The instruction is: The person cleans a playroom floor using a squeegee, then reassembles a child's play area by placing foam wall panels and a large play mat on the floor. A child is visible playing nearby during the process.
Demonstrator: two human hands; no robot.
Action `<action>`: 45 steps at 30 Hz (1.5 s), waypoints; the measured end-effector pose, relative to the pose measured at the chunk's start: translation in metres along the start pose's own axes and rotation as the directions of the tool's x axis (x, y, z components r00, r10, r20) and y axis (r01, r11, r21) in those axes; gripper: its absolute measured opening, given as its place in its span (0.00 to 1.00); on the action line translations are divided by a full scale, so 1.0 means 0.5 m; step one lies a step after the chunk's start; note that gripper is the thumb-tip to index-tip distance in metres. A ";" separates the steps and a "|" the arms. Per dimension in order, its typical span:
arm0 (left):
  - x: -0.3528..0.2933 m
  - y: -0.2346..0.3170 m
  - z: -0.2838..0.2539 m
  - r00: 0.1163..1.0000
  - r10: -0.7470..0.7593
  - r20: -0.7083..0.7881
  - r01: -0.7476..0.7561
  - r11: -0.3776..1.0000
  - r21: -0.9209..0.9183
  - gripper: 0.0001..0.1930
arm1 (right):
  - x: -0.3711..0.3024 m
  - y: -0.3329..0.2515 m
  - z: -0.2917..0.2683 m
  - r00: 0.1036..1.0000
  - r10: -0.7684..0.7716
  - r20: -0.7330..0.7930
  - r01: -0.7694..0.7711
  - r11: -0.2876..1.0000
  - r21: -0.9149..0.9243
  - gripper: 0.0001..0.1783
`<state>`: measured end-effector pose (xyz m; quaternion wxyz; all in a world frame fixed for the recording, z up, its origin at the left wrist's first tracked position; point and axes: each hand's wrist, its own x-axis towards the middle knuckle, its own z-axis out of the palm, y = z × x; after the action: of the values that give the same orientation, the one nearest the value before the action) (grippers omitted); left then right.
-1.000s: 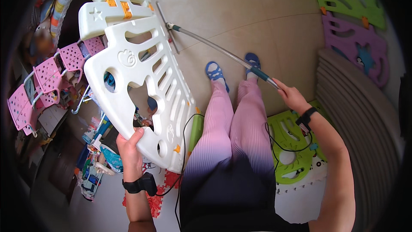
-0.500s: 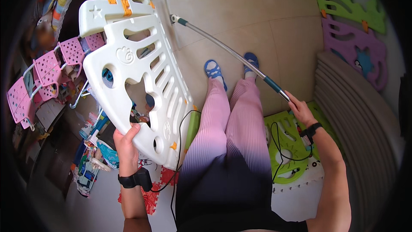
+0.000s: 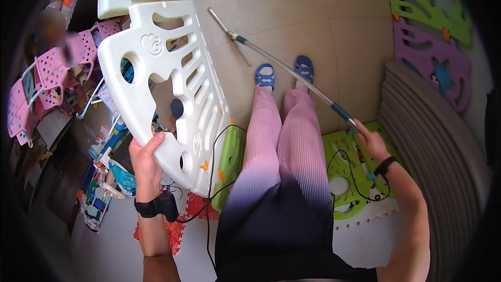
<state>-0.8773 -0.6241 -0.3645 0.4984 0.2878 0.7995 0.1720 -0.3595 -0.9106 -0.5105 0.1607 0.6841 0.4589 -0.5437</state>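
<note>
My left hand is closed round the near left edge of a white plastic playpen panel, thumb on top. The panel leans to the left and has slots and a large cut-out. On the right, my right hand grips a long metal mop pole with teal sleeves. The pole slants away to the upper left. At its far end the flat mop head rests on the tiles, seen as a thin bar beside the white panel. A black band sits on each wrist.
Pink perforated chairs and cluttered toys stand beyond the panel at left. A green panel joins it by my leg. Green floor pieces, a folded grey mat and a purple panel line the right. Black cables hang nearby.
The mop head has swung round and slid to the right, away from the white panel. My left hand still holds the panel, which sits slightly higher in view. My feet have shifted slightly.
</note>
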 end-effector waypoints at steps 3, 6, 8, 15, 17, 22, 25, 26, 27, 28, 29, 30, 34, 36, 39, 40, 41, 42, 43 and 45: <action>0.003 0.010 0.008 1.000 0.001 0.004 -0.001 1.000 0.006 0.10 | 0.122 -0.110 0.091 0.985 -0.166 -0.040 0.168 0.984 0.060 0.31; -0.002 0.015 0.004 1.000 -0.004 0.002 0.004 0.999 0.032 0.09 | 0.198 -0.150 0.142 0.985 -0.172 -0.025 0.173 0.982 0.073 0.29; -0.004 0.017 0.008 1.000 -0.005 0.015 0.004 0.999 0.039 0.09 | 0.216 -0.142 0.147 0.986 -0.166 -0.012 0.166 0.980 0.108 0.28; -0.003 0.007 0.000 0.999 -0.035 0.018 0.035 0.999 -0.024 0.10 | 0.069 -0.025 0.068 0.992 -0.122 -0.032 0.126 0.949 0.290 0.28; -0.004 0.015 -0.005 0.998 -0.049 0.044 0.049 0.999 -0.006 0.13 | 0.002 -0.008 0.052 0.994 -0.047 -0.099 0.081 0.928 0.365 0.27; -0.009 0.014 -0.001 0.999 -0.045 0.028 0.045 0.999 -0.016 0.11 | -0.001 0.021 0.009 0.953 0.060 -0.298 0.083 0.892 0.444 0.27; -0.003 0.021 0.003 0.999 -0.044 0.032 0.044 0.999 -0.006 0.10 | 0.123 0.018 -0.034 0.871 0.034 -0.491 0.243 0.838 0.489 0.26; -0.005 0.019 0.003 0.998 -0.046 0.030 0.046 0.999 -0.006 0.10 | 0.172 -0.005 -0.070 0.879 0.057 -0.473 0.209 0.846 0.491 0.26; -0.005 0.018 0.002 0.999 -0.048 0.024 0.048 0.999 -0.005 0.10 | 0.228 -0.017 -0.090 0.881 0.071 -0.468 0.182 0.861 0.475 0.26; -0.003 0.026 0.007 0.999 -0.043 0.024 0.043 0.999 0.007 0.10 | 0.285 -0.034 -0.092 0.822 -0.018 -0.569 0.305 0.858 0.414 0.26; 0.000 0.028 0.010 0.999 -0.044 0.022 0.043 0.999 0.011 0.10 | 0.334 -0.058 -0.098 0.744 -0.109 -0.659 0.417 0.846 0.331 0.26; -0.003 0.026 0.013 0.999 -0.047 0.015 0.047 0.999 0.004 0.10 | 0.371 -0.093 -0.120 0.822 -0.075 -0.564 0.332 0.869 0.368 0.26; -0.011 0.024 0.015 0.999 -0.037 0.006 0.037 0.999 -0.018 0.10 | 0.435 -0.237 -0.173 0.943 -0.135 -0.303 0.228 0.927 0.298 0.27; -0.009 0.020 0.011 0.999 -0.037 0.009 0.037 0.999 -0.020 0.10 | 0.455 -0.258 -0.151 0.936 -0.232 -0.264 0.286 0.940 0.185 0.27; -0.007 0.016 0.010 0.999 -0.042 0.008 0.043 0.999 -0.012 0.10 | 0.461 -0.274 -0.127 0.945 -0.265 -0.193 0.299 0.938 0.175 0.26; -0.011 0.023 0.013 0.999 -0.039 0.006 0.040 0.999 -0.010 0.10 | 0.462 -0.275 -0.122 0.951 -0.257 -0.170 0.289 0.937 0.198 0.26; -0.014 0.026 0.013 0.999 -0.037 0.004 0.037 0.999 -0.008 0.10 | 0.461 -0.273 -0.119 0.946 -0.272 -0.179 0.310 0.921 0.238 0.26; -0.014 0.024 0.012 0.999 -0.045 0.006 0.045 0.999 -0.004 0.10 | 0.462 -0.267 -0.118 0.939 -0.286 -0.190 0.330 0.902 0.277 0.25; -0.014 0.023 0.010 0.999 -0.051 0.009 0.051 0.999 -0.001 0.10 | 0.461 -0.260 -0.117 0.933 -0.298 -0.202 0.350 0.882 0.315 0.25; -0.006 0.022 0.007 0.999 -0.050 0.014 0.050 0.999 -0.007 0.10 | 0.434 -0.244 -0.126 0.934 -0.283 -0.217 0.340 0.890 0.303 0.24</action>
<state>-0.8698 -0.6178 -0.3578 0.5090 0.2671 0.8024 0.1603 -0.4226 -0.7028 -0.6473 -0.0868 0.6617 0.4754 -0.5732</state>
